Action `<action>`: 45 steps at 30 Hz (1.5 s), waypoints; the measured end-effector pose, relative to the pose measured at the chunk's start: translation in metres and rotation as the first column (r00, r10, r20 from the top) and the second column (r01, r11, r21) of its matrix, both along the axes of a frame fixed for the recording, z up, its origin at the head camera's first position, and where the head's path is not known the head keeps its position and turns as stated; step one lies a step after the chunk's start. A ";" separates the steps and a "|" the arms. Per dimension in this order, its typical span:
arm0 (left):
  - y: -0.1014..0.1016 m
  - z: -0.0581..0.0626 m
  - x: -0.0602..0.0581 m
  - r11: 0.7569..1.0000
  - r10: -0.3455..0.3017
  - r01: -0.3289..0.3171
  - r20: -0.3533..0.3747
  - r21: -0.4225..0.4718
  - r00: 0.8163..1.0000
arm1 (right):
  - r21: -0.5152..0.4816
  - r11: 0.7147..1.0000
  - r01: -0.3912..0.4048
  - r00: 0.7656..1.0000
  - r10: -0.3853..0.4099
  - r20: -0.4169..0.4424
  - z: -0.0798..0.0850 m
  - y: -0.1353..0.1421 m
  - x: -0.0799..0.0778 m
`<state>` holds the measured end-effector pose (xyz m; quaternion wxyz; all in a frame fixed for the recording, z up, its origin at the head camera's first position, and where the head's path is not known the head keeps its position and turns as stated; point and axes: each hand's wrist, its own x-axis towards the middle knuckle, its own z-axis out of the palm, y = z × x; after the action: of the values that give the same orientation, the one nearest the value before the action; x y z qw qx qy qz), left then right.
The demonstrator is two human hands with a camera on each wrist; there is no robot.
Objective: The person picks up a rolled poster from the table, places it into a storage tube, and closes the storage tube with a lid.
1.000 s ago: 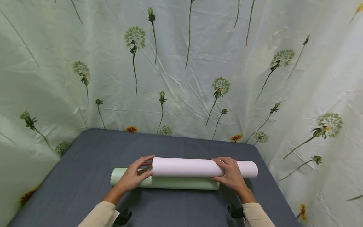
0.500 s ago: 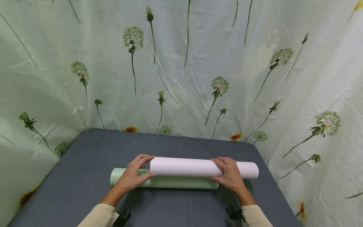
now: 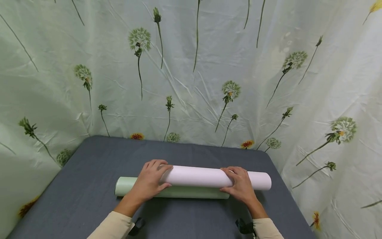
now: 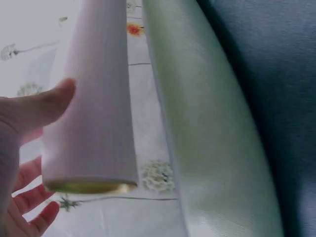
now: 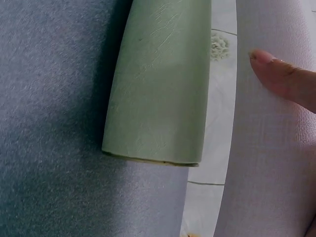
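Observation:
A pale pink roll of textured sheet (image 3: pixel 195 176) is held level above the table, just beyond a pale green roll (image 3: pixel 194 192) that lies on the table. My left hand (image 3: pixel 149 181) grips the pink roll near its left end. In the left wrist view its thumb (image 4: pixel 57 101) presses the near side of the roll, and the yellowish open end shows below. Farther right, my right hand (image 3: pixel 241 186) grips the same roll, part of which sticks out past the fingers. In the right wrist view the right thumb (image 5: pixel 276 74) lies along the pink surface. Neither hand touches the green roll.
A dark grey cloth (image 3: pixel 98 166) covers the table, which has rounded back corners. Around its back and sides hangs a pale curtain (image 3: pixel 191 83) printed with dandelions and flowers. Black straps are on both wrists, below beige sleeves (image 3: pixel 111 225).
My left hand has moved right from the roll's open left end and now wraps over it. The right hand stays at its place; the roll's right end dips slightly.

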<state>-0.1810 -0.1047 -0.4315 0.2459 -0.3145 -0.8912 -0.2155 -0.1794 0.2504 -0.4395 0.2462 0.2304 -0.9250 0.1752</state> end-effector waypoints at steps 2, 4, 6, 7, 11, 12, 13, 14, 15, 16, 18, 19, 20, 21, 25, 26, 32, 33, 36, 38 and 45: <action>0.005 0.004 -0.001 0.999 -0.002 0.001 -0.020 -0.037 1.000 | -0.010 1.000 -0.006 1.000 0.006 -0.005 0.000 -0.002 0.000; 0.009 0.007 -0.001 0.998 -0.010 0.008 -0.039 -0.065 0.999 | -0.015 1.000 -0.014 1.000 0.014 -0.019 0.001 -0.003 -0.001; 0.013 0.010 -0.001 0.995 -0.013 0.007 -0.055 -0.097 0.998 | -0.015 1.000 -0.017 0.999 0.017 -0.037 0.002 -0.004 -0.001; 0.015 0.011 -0.001 0.993 -0.014 0.007 -0.062 -0.114 0.998 | -0.018 1.000 -0.019 0.999 0.018 -0.042 0.002 -0.004 -0.001; 0.020 0.013 -0.002 0.984 -0.008 -0.005 -0.077 -0.180 0.997 | -0.027 0.999 -0.019 0.999 0.018 -0.036 0.004 -0.006 0.000; 0.021 0.014 -0.002 0.981 -0.010 -0.007 -0.084 -0.193 0.996 | -0.028 0.999 -0.018 0.999 0.017 -0.030 0.004 -0.007 0.000; 0.021 0.014 -0.002 0.979 -0.013 -0.006 -0.091 -0.204 0.996 | -0.032 0.999 -0.020 1.000 0.019 -0.024 0.004 -0.008 0.000; 0.022 0.014 -0.002 0.977 -0.015 -0.007 -0.100 -0.213 0.995 | -0.032 0.999 -0.022 1.000 0.021 -0.018 0.004 -0.009 0.001; 0.022 0.014 -0.002 0.975 -0.016 -0.008 -0.109 -0.220 0.994 | -0.033 0.999 -0.024 1.000 0.024 -0.014 0.004 -0.010 0.001; 0.022 0.014 -0.002 0.975 -0.019 -0.007 -0.116 -0.223 0.993 | -0.033 0.999 -0.024 1.000 0.024 -0.009 0.005 -0.011 0.001; 0.021 0.013 -0.002 0.974 -0.023 -0.007 -0.131 -0.228 0.991 | -0.034 0.999 -0.025 1.000 0.025 -0.001 0.005 -0.013 0.001; 0.020 0.013 -0.002 0.973 -0.023 -0.009 -0.136 -0.229 0.990 | -0.036 0.999 -0.026 1.000 0.026 0.003 0.005 -0.014 0.002; 0.020 0.013 -0.002 0.973 -0.022 -0.011 -0.139 -0.230 0.990 | -0.038 0.999 -0.025 1.000 0.025 0.009 0.005 -0.016 0.002; 0.019 0.012 -0.002 0.973 -0.020 -0.013 -0.141 -0.230 0.990 | -0.043 0.999 -0.024 1.000 0.025 0.015 0.005 -0.017 0.003; 0.014 0.011 0.002 0.973 -0.010 -0.021 -0.133 -0.230 0.991 | -0.057 0.998 -0.029 0.999 0.031 0.024 0.004 -0.022 0.006; 0.012 0.010 0.003 0.973 -0.006 -0.024 -0.128 -0.229 0.992 | -0.056 0.998 -0.035 0.999 0.037 0.021 0.004 -0.024 0.007; 0.003 0.008 0.013 0.976 0.006 -0.024 -0.082 -0.214 0.997 | -0.038 0.998 -0.052 0.999 0.052 0.004 -0.001 -0.033 0.013; 0.001 0.007 0.015 0.977 0.006 -0.022 -0.074 -0.211 0.997 | -0.039 0.998 -0.054 0.999 0.054 0.001 -0.002 -0.035 0.015; -0.006 0.004 0.022 0.978 0.016 -0.027 -0.057 -0.208 0.998 | -0.024 0.997 -0.074 0.997 0.073 -0.035 -0.006 -0.041 0.018; -0.012 0.001 0.026 0.979 0.023 -0.033 -0.049 -0.204 0.999 | -0.023 0.995 -0.095 0.994 0.093 -0.062 -0.009 -0.046 0.020; -0.035 -0.014 0.042 0.986 0.048 -0.054 -0.040 -0.158 0.998 | -0.015 0.993 -0.113 0.988 0.111 -0.105 -0.019 -0.068 0.030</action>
<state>-0.1393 -0.1394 -0.4453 0.2413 -0.3138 -0.9088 -0.1317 -0.1491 0.1827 -0.4589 0.2861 0.2882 -0.8946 0.1865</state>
